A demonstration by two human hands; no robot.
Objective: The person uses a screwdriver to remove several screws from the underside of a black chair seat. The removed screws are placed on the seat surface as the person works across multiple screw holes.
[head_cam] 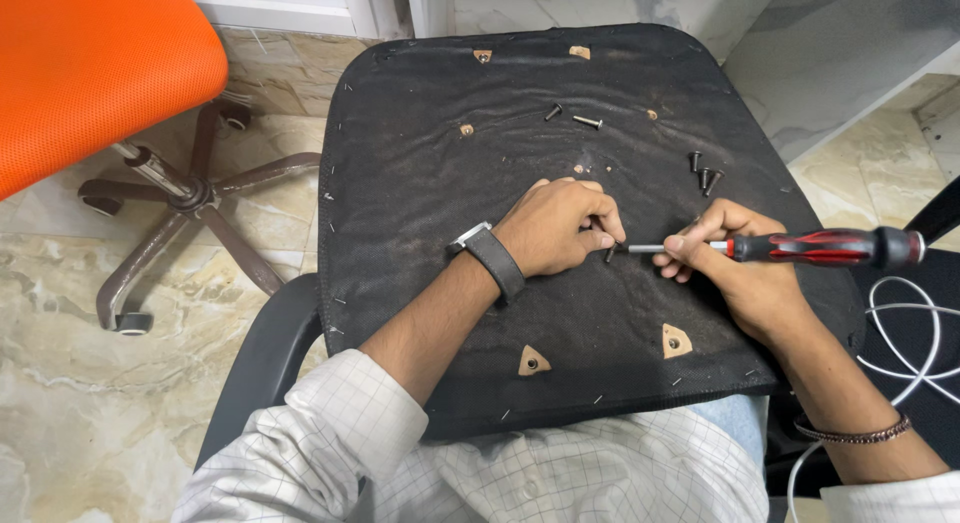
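head view shows a black seat base (430, 213) lying on the person's lap. right hand (735, 268) grips a red-black screwdriver (800, 248), its tip touching a small screw (610, 253) that the left hand (555, 228) pinches, the hands close together.

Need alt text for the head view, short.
Left hand pinches a small screw against the black underside of a chair seat while the right hand holds a red-and-black screwdriver to it. Loose screws lie on the seat; an orange chair stands at left.

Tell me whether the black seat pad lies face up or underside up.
Underside up: the black seat pad shows staples, bolt holes and loose screws.
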